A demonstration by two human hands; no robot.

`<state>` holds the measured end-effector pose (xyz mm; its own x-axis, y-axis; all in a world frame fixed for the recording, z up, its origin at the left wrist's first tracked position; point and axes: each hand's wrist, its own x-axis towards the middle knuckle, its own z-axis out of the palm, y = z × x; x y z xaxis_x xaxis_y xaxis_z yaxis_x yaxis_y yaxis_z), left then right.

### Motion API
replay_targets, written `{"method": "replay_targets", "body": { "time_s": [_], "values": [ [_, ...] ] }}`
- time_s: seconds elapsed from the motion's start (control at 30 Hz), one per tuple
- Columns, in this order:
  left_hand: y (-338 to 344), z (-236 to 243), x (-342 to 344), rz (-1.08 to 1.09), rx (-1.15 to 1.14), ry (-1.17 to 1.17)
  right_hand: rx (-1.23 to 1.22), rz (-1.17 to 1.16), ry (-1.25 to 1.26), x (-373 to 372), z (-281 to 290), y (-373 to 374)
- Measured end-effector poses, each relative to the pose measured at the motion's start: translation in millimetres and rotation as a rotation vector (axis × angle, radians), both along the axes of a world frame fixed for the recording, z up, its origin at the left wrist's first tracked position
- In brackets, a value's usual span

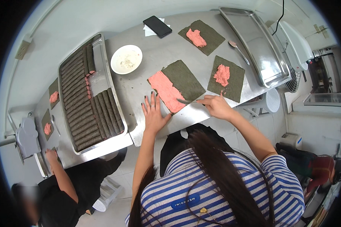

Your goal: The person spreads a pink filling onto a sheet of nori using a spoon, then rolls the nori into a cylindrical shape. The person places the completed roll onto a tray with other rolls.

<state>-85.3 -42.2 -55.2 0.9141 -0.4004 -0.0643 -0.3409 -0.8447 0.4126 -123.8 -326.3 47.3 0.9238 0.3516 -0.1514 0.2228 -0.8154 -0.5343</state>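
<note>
In the middle of the steel table lies a dark green nori sheet point(187, 81). Pink paste point(166, 90) is spread in a band over its left part. My left hand point(154, 116) rests open beside the paste's left edge, fingers spread. With my right hand point(217, 107) I grip a metal spoon point(183, 101), seen nearly edge-on, its bowl against the lower end of the paste. To the right, another nori sheet point(236, 81) carries a pink paste lump point(222, 75). Farther back, a third sheet point(210, 34) holds a similar lump point(196, 38).
A metal tray point(110, 85) of dark nori rolls point(77, 98) stands left, beside a white bowl point(126, 59). A phone point(157, 26) lies behind. Another spoon point(238, 51) lies near a bare metal tray point(258, 45). At far left, a co-worker's hand point(51, 155) rests at the table.
</note>
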Motion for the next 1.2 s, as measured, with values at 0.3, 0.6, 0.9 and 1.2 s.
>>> {"method": "replay_targets", "body": {
  "time_s": [0.3,0.6,0.9,1.2],
  "values": [
    [0.4,-3.6,0.1,-0.016,-0.009,-0.012,0.004,-0.305,-0.081,-62.6,-46.2,59.9],
    [1.1,-0.6,0.3,0.000,-0.012,0.006,0.074,-0.185,-0.146,-27.6,-20.9,63.9],
    [0.8,-1.7,1.0,0.008,-0.021,0.010,-0.288,0.093,-0.257,-11.3,-6.0,36.6],
    [-1.8,0.8,2.4,-0.002,-0.022,0.011,-0.126,-0.194,-0.122,-13.1,-24.9,49.8]
  ]
}}
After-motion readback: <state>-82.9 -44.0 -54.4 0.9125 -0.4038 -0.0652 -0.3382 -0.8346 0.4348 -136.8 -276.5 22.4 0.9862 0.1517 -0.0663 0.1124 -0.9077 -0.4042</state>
